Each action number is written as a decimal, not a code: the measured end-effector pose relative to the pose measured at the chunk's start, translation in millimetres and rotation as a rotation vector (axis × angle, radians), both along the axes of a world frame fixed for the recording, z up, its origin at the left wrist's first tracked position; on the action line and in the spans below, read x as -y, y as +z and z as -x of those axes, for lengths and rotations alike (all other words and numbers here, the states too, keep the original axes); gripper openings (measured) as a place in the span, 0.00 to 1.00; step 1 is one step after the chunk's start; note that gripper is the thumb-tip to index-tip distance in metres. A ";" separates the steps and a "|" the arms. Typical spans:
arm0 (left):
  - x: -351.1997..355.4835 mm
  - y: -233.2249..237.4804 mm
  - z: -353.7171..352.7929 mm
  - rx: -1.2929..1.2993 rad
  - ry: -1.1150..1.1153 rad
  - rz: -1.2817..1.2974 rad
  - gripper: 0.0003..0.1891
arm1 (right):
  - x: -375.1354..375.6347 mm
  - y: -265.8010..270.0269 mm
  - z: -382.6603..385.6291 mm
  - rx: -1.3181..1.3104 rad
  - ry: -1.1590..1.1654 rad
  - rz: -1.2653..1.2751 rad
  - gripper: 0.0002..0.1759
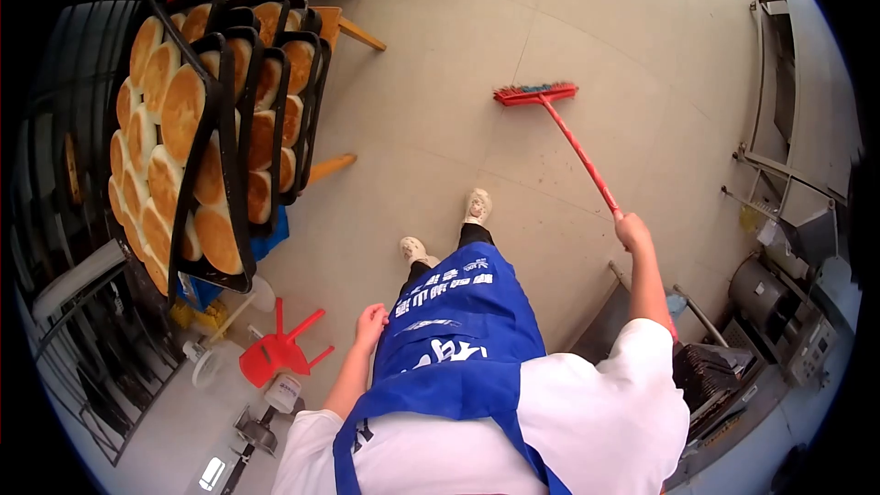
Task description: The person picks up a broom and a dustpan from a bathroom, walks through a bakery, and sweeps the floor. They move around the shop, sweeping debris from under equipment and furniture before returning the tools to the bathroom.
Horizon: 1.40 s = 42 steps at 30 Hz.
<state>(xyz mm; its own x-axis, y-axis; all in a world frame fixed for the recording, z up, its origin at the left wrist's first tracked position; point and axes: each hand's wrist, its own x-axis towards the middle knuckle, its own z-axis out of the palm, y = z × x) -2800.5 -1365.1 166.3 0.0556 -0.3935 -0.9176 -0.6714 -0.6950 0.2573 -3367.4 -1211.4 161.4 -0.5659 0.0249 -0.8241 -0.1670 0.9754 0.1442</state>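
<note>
A red broom slants across the floor ahead, its wide bristle head resting on the tiles. My right hand is closed around its handle, arm stretched forward and to the right. Part of the handle behind that hand is hidden by my arm. Beside my blue apron hangs my left hand, with its fingers curled in and nothing visible in them. Small dark crumbs are scattered on the floor between my feet and the broom.
On the left, black trays of round browned flatbreads stand stacked by a wooden-legged stand. A red stool is at lower left. Metal equipment lines the right wall, with a motor below it.
</note>
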 end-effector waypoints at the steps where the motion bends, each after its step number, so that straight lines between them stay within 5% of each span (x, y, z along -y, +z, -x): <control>1: -1.3 1.4 1.8 0.001 0.004 -0.005 0.13 | 4.2 0.9 -4.4 0.001 0.067 0.030 0.29; 5: -6.5 0.6 4.3 -0.019 -0.068 -0.014 0.14 | 73.0 -16.0 -14.7 0.029 0.319 0.158 0.27; 10: 4.3 12.2 12.8 -0.020 -0.098 -0.017 0.15 | 218.1 -107.7 -54.2 0.150 0.455 0.260 0.16; 12: 12.7 25.3 25.0 -0.020 -0.111 0.000 0.15 | 248.0 -125.6 -63.8 0.094 0.502 0.281 0.20; 15: 17.9 32.2 30.2 0.049 -0.067 0.042 0.14 | 216.4 -164.5 -50.1 0.015 0.509 0.262 0.24; 23: 15.3 -5.8 18.2 -0.057 -0.219 0.084 0.13 | -12.6 -45.2 66.1 -0.110 0.537 -0.123 0.28; 28: 63.5 -21.2 69.1 -0.121 -0.346 0.181 0.12 | -91.3 28.8 113.5 -0.227 0.544 -0.351 0.26; 32: 109.5 -27.0 136.5 -0.224 -0.516 0.262 0.11 | -160.9 50.4 83.6 -0.242 0.504 -0.259 0.25; 36: 140.3 -19.7 216.2 -0.244 -0.887 0.313 0.14 | -252.7 61.9 -63.0 -0.348 0.145 -0.145 0.24; 40: 136.5 11.7 319.6 -0.306 -1.200 0.334 0.15 | -284.1 63.8 -250.5 -0.085 -0.474 -0.017 0.27; 42: 120.3 24.3 371.3 -0.405 -1.314 0.310 0.15 | -264.8 69.4 -329.9 0.136 -1.022 0.089 0.33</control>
